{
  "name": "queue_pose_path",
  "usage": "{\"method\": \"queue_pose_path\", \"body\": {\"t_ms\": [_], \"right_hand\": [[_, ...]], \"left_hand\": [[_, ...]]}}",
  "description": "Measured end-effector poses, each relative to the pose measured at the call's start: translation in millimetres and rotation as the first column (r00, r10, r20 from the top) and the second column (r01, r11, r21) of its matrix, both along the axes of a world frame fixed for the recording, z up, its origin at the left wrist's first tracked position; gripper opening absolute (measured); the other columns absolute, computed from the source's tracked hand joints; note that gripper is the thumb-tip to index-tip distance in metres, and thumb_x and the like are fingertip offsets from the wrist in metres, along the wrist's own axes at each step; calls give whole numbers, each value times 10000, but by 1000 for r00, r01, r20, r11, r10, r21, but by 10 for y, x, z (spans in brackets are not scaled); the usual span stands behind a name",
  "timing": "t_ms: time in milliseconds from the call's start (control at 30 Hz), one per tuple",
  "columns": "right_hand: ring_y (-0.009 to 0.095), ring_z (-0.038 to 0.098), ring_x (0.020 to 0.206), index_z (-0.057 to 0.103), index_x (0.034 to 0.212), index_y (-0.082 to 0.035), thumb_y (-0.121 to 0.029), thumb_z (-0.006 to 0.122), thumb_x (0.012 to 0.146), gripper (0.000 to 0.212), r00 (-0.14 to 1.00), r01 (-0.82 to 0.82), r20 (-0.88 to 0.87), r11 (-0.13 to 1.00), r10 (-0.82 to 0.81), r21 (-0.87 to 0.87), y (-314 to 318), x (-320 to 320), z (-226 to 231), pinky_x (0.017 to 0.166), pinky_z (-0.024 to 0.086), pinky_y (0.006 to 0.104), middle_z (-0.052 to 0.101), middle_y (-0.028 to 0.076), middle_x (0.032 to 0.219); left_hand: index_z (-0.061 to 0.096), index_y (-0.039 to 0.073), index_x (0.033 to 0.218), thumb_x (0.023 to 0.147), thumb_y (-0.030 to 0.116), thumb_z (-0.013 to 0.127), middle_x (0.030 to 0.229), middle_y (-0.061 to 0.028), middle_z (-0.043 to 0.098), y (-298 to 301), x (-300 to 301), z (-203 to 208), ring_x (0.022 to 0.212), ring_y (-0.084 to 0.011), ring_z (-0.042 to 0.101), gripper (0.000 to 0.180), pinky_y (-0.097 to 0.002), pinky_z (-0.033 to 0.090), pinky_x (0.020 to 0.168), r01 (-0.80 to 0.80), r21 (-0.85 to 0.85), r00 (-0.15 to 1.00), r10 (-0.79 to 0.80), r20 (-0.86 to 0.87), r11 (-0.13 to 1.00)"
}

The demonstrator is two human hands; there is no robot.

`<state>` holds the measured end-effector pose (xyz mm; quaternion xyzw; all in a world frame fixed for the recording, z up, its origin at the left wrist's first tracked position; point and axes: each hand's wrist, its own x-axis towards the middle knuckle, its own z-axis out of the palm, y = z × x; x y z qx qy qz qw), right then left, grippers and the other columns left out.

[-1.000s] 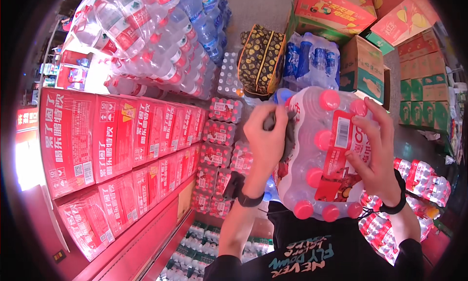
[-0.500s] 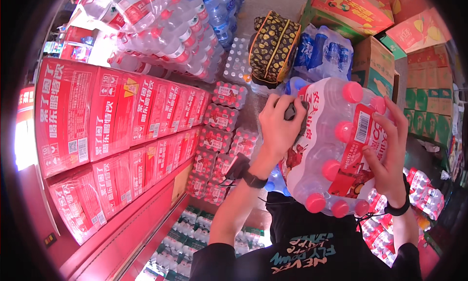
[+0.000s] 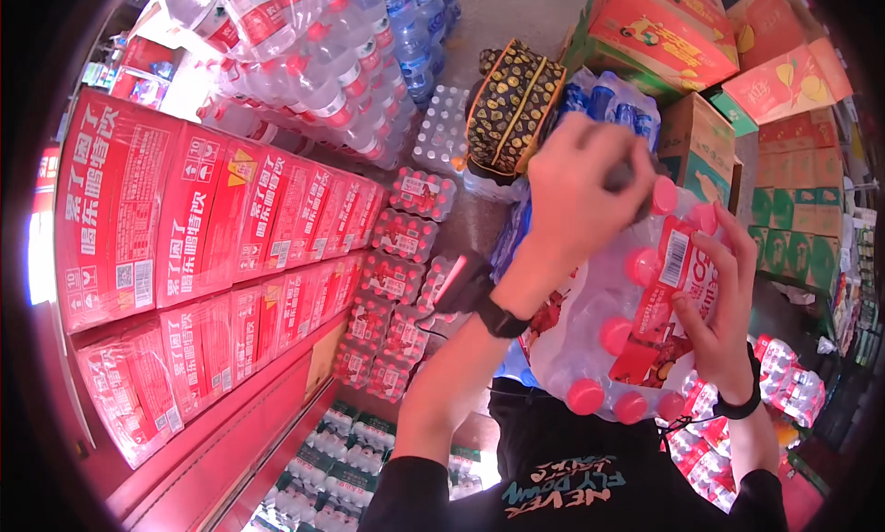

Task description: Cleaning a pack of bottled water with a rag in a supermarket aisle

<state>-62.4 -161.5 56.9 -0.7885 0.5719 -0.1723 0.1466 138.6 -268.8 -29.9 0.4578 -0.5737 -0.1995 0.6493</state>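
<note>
The blurred left grip (image 3: pixel 590 191) partly hides a shrink-wrapped pack of clear, red-capped plastic bottles (image 3: pixel 636 303) and a dark, unidentifiable object (image 3: pixel 625 176).

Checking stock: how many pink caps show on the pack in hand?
7 caps show: two at the top, two down the left side, three along the bottom. The label and right hand may hide more.

From afar, I take this for a drinks shop or stockroom: red boxes (image 3: pixel 205 214) stand two tiers high, wrapped bottles (image 3: pixel 339 76) pile up beyond, small packs (image 3: pixel 393 276) lie in rows alongside, and cartons (image 3: pixel 666 36) (some printed with fruit) are stacked opposite.
</note>
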Motion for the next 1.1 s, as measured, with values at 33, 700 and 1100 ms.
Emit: {"method": "queue_pose_path", "body": {"t_ms": [33, 700, 1100], "right_hand": [[438, 397, 1459, 584, 1395, -83, -329, 740, 910, 565, 1000, 2, 8, 1000, -2, -9, 19, -8, 12, 1201, 305, 526, 400, 229, 1593], [412, 449, 1438, 642, 1325, -119, -436, 732, 928, 516, 992, 25, 130, 985, -3, -171, 88, -177, -82, 1153, 298, 593, 499, 206, 1498], [308, 554, 1300, 700, 1089, -111, -223, 668, 932, 196, 631, -208, 591, 843, 503, -496, 888, -1160, -61, 963, 411, 554, 647, 95, 1235]], "left_hand": [[719, 13, 909, 853, 42, 780, 849, -132, 666, 25, -13, -115, 722, -279, 664, 88, -369, 538, 675, -24, 10, 999, 23, 30, 1000], [635, -16, 940, 1028, 55, 609, 862, -33, 619, 734, 178, -132, 808, -115, 566, 116, -293, 473, 732, 110, 296, 993, -91, -79, 949], [665, 14, 1029, 1025, 249, 557, 902, -118, 669, 677, -293, -690, 784, -233, 627, 258, -389, 521, 725, -127, 736, 894, -245, 376, 665]]}}
